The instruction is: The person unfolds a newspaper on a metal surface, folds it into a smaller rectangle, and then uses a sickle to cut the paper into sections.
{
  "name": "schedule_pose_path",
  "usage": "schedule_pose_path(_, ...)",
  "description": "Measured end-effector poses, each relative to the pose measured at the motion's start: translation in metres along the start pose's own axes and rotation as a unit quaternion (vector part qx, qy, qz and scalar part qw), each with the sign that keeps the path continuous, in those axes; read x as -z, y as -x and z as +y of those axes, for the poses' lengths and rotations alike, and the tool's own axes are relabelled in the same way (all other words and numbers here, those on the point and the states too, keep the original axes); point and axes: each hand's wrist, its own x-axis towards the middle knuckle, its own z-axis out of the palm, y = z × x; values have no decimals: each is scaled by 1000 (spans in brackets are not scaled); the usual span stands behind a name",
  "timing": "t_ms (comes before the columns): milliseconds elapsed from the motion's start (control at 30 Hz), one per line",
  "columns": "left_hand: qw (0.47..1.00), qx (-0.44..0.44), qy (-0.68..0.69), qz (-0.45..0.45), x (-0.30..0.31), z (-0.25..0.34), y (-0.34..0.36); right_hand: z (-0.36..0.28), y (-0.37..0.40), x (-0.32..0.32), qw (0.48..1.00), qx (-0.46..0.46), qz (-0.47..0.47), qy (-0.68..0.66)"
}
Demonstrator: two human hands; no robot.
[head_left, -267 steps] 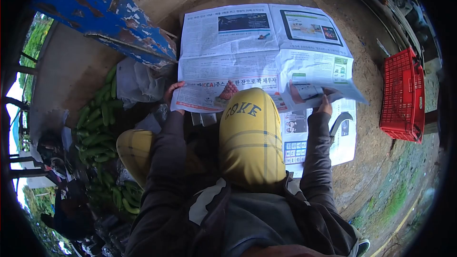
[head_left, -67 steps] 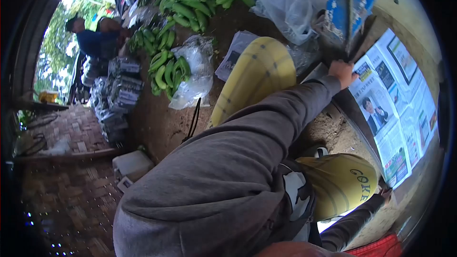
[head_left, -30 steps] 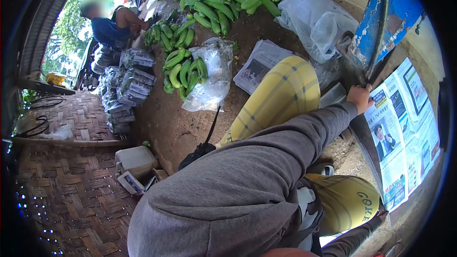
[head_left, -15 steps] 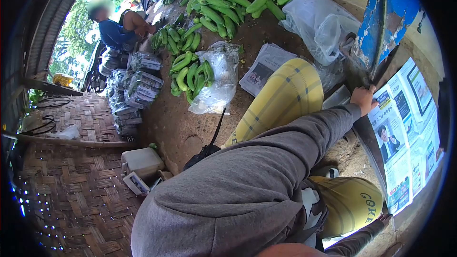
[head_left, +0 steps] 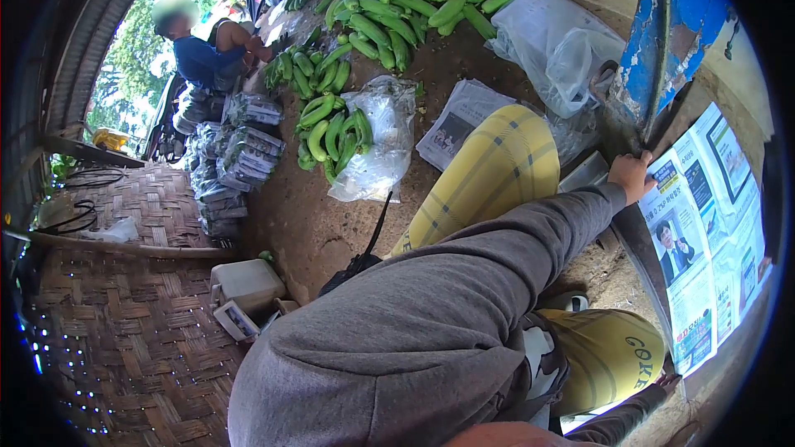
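Observation:
A sheet of newspaper (head_left: pixel 702 232) with printed photos lies over a board at the right. My left hand (head_left: pixel 633 177) grips its upper near corner, thumb and fingers closed at the edge. At the sheet's lower near corner is my right hand (head_left: pixel 667 382), small and partly hidden behind my knee, its fingertips closed on the paper's edge. My grey sleeve crosses the middle of the view, over my yellow checked trouser leg (head_left: pixel 497 170).
Long green fruits (head_left: pixel 389 12) are heaped at the top, with others beside a clear plastic sheet (head_left: pixel 377 136). Newspapers (head_left: pixel 460 124), a plastic bag (head_left: pixel 563 62), wrapped bundles (head_left: pixel 248 153), a pale container (head_left: pixel 248 281) and a blue post (head_left: pixel 675 29) surround me. Another person (head_left: pixel 199 58) sits at upper left.
The newspaper's lower part has shifted slightly, and my right hand shows a little more at its corner. My left hand stays at the upper corner. The other person's arms have moved slightly.

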Motion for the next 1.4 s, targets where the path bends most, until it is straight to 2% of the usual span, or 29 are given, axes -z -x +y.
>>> schedule_pose_path(167,1000,-10,11,13,-4,-3,-1,3,-6,1,1000,9,3,24)
schedule_pose_path(233,999,27,20,-22,-6,-5,-2,2,-15,6,999,24,6,37)
schedule_pose_path(267,999,34,-14,-6,-13,-8,-1,2,-25,14,998,40,8,53)
schedule_pose_path(300,997,46,-35,-56,-9,-9,-1,2,-39,24,994,67,9,84)
schedule_pose_path(333,996,47,-37,-62,-5,-9,0,2,-49,27,987,103,13,122)
schedule_pose_path(367,992,83,-50,-81,-30,-19,-5,2,-56,36,977,135,31,160)
schedule_pose_path(400,995,42,-5,-91,-2,-8,1,1,-65,42,966,169,46,192)
schedule_pose_path(500,996,29,-63,-63,-6,-7,0,-6,-90,31,954,221,65,193)
schedule_pose_path(533,995,45,-61,-72,-2,-2,2,-28,-56,22,983,170,14,71)
schedule_pose_path(567,994,39,-81,-60,0,2,4,-28,-56,20,969,182,71,152)
schedule_pose_path(633,995,11,-99,-28,-4,-2,3,-40,-23,9,988,129,49,74)
schedule_pose_path(700,994,16,-102,-33,-6,-1,2,-38,-15,4,982,134,82,108)
schedule_pose_path(833,992,20,-117,-34,-5,1,0,-22,-11,4,942,204,144,225)
schedule_pose_path(933,991,10,-129,-25,-6,-1,0,-44,21,-2,904,192,171,343)
schedule_pose_path(1033,992,7,-120,-26,-5,-1,0,-82,92,-30,788,335,315,409)
schedule_pose_path(1100,992,10,-127,-20,-5,0,0,-84,88,-48,776,490,203,341)
schedule_pose_path(1167,991,11,-131,-18,-7,1,1,-85,106,-91,742,609,80,270)
schedule_pose_path(1233,991,12,-134,-13,-7,1,2,-89,150,-130,735,613,-36,288)
schedule_pose_path(1300,991,9,-133,-11,-6,1,2,-78,164,-164,704,631,-77,315)
schedule_pose_path(1400,993,18,-117,-24,-5,1,1,-59,164,-195,711,575,-101,393)
